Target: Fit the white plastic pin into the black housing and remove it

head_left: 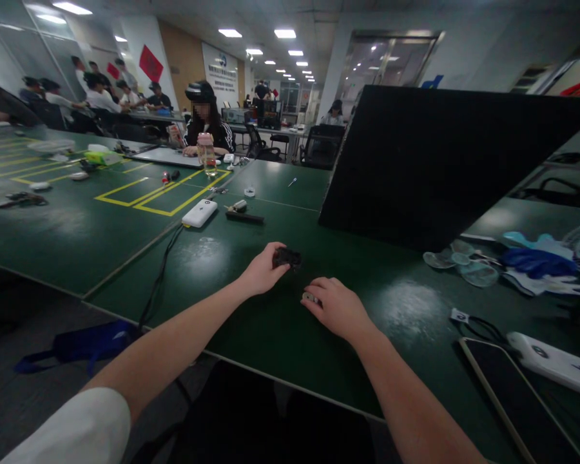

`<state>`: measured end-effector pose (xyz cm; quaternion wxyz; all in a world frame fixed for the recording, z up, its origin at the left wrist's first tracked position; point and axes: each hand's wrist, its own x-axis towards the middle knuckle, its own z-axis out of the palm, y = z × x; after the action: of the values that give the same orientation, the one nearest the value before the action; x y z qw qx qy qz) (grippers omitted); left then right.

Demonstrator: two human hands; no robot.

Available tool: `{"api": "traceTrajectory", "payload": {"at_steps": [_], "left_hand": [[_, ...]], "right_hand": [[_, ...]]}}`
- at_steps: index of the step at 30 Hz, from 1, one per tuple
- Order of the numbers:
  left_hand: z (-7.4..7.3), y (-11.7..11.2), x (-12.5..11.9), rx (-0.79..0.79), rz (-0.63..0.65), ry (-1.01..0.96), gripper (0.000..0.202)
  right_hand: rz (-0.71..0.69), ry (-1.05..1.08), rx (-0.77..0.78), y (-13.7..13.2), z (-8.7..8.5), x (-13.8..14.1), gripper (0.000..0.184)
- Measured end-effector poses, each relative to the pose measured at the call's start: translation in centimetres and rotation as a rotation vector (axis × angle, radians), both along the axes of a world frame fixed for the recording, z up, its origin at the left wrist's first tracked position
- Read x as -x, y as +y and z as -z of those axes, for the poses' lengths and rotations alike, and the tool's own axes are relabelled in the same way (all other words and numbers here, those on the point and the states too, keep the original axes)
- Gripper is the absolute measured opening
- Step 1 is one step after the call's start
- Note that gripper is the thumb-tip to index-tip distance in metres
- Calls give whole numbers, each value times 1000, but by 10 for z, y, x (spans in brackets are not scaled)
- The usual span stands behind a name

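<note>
Between the thumb and fingers of my left hand (267,269) is a small black object (288,258), held just above the green table (251,328). Its exact kind is too dark to make out. To the right and slightly nearer, my right hand (337,304) is closed around a small pale, roundish piece (310,297) that shows at the fingertips. A short gap separates the two hands, and the things in them do not touch.
A large black panel (435,167) rises at the right. Behind my hands lie a black bar (244,218) and a white power bank (200,213). At the right are a phone (517,399), gloves (541,264) and fan blades (464,261). A person (205,129) sits across the table.
</note>
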<state>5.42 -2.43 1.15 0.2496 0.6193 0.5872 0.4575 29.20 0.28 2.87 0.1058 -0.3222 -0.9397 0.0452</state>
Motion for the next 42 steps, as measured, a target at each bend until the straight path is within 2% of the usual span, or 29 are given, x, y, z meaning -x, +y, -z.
{"api": "traceTrajectory", "payload": {"at_steps": [4, 7, 13, 15, 18, 23, 27, 34, 39, 42], "left_hand": [[0, -1, -3, 12, 2, 73, 50], [0, -4, -4, -2, 7, 163, 51], [-5, -10, -8, 59, 51, 255, 51], [-6, -12, -11, 69, 75, 276, 51], [-6, -15, -17, 73, 133, 277, 50], [-6, -17, -25, 72, 192, 167, 50], [-2, -15, -26, 59, 210, 107, 52], [-1, -14, -25, 67, 226, 18, 53], [-7, -19, -26, 66, 239, 54, 52], [-7, -18, -26, 68, 240, 68, 51]], "right_hand": [[3, 32, -29, 3, 4, 0, 25], [28, 133, -50, 4, 5, 0, 17], [97, 411, 194, 2, -3, -2, 10], [88, 530, 213, 0, -6, -1, 11], [37, 625, 154, -4, -9, 4, 13], [-97, 470, 28, -12, -11, 13, 25], [-83, 349, -102, -13, -15, 15, 27], [-152, 427, -10, -11, -15, 6, 27], [-94, 482, -4, -10, -12, 5, 26], [-106, 456, 8, -8, -14, 4, 24]]}}
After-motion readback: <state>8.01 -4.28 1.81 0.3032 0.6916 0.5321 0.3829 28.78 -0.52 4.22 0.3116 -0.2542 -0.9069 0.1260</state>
